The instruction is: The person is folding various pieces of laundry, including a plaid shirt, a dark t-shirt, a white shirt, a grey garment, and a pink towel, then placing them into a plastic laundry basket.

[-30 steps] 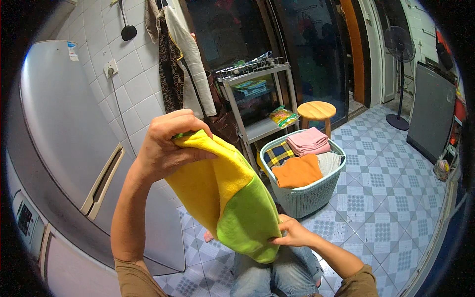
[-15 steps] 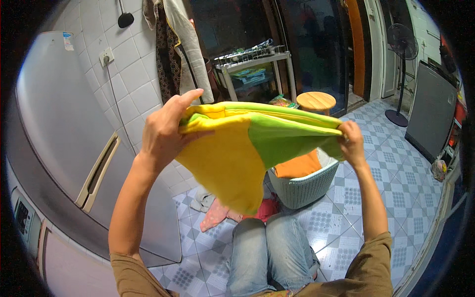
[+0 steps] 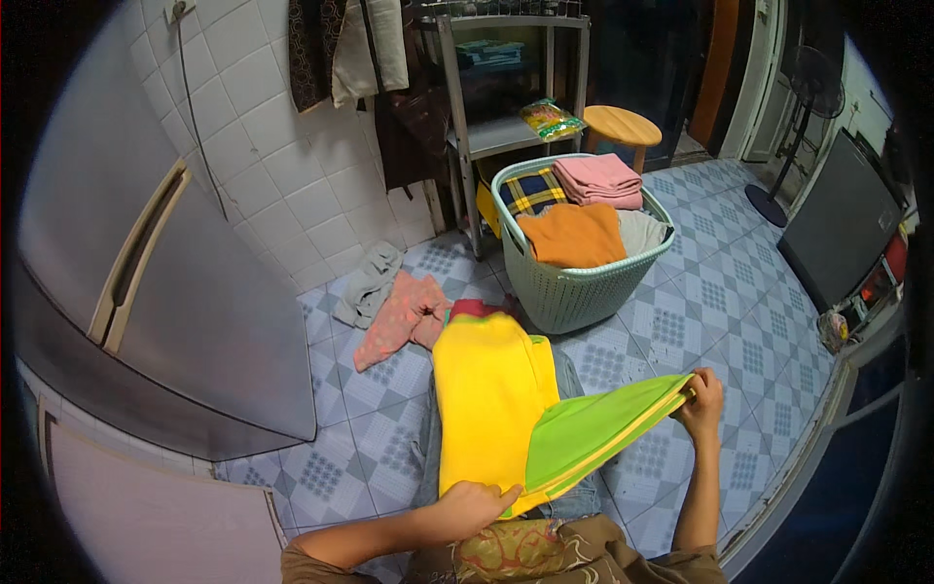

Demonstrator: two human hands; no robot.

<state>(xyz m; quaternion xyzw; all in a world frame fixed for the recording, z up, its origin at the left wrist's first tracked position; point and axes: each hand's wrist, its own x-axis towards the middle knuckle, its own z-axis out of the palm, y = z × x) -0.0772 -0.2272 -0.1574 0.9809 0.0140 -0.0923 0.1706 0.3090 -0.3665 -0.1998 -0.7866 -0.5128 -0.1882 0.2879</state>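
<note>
A yellow top with a green sleeve lies across my lap, over my jeans. Its near edge is pinched in my left hand, close to my waist, where the sleeve's yellow-striped edge begins. Out to the right, my right hand is closed on the end of the green sleeve and holds it stretched and raised. The top's far end reaches toward the clothes on the floor.
A pale green basket holds folded clothes, among them an orange garment and a pink one. Pink and grey clothes lie on the floor. A fridge stands left, a wooden stool behind the basket.
The top has come down from mid-air onto my lap and been spread. My left hand moved down toward my waist; my right hand lowered, keeping the sleeve. The view has tilted down.
</note>
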